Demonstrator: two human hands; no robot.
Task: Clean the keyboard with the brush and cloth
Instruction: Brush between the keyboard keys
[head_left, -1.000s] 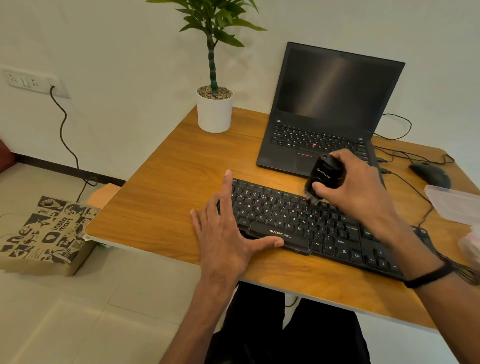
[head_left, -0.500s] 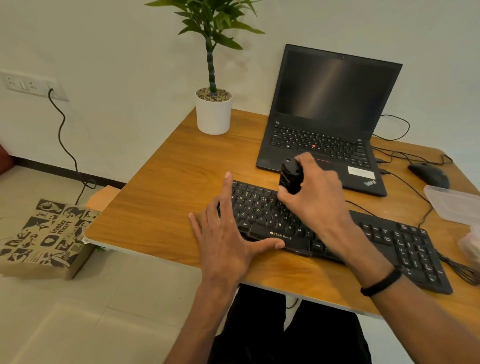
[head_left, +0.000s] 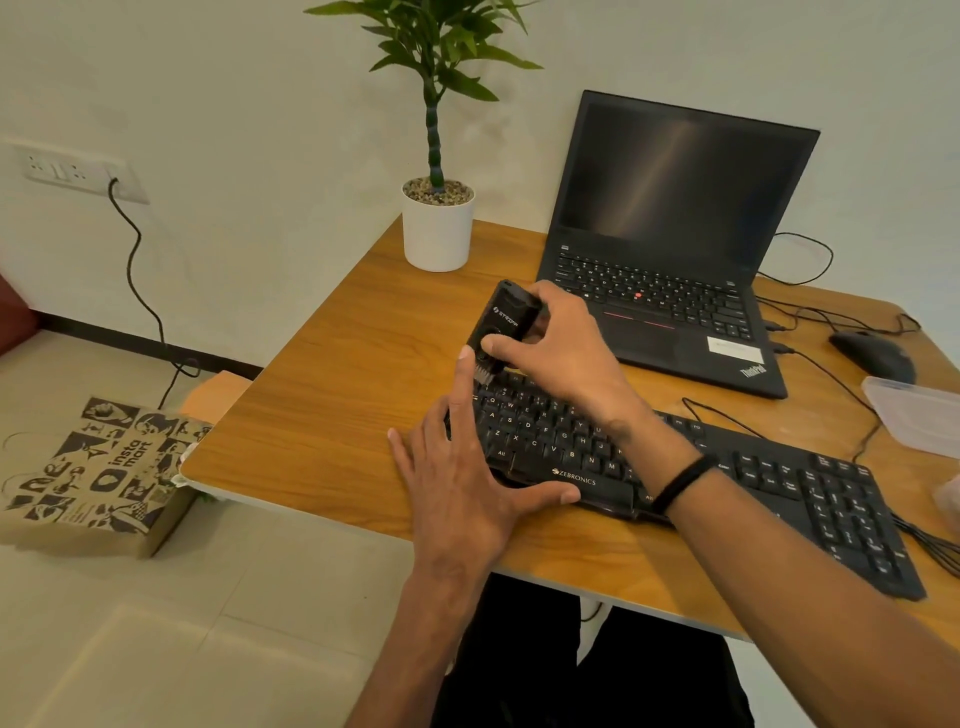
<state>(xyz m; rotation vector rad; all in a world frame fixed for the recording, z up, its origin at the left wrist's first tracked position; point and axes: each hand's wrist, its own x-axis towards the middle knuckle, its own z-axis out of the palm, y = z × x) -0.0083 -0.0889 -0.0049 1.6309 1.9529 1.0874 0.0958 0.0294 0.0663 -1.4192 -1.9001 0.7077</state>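
My right hand (head_left: 561, 348) grips the brush (head_left: 501, 332) at the keyboard's (head_left: 675, 467) left end; its length runs lower right. My left hand (head_left: 462, 478) lies spread flat, steadying it.

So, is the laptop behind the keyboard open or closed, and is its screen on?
Open: the laptop's lid stands up and its keys show. The screen is dark, with only a faint reflection; whether it is off or asleep cannot be told.

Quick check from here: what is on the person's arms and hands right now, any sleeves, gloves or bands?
Both forearms are bare, with no sleeves or gloves in view. The right hand has a thin black band around its wrist. The left hand and its wrist carry nothing that shows.
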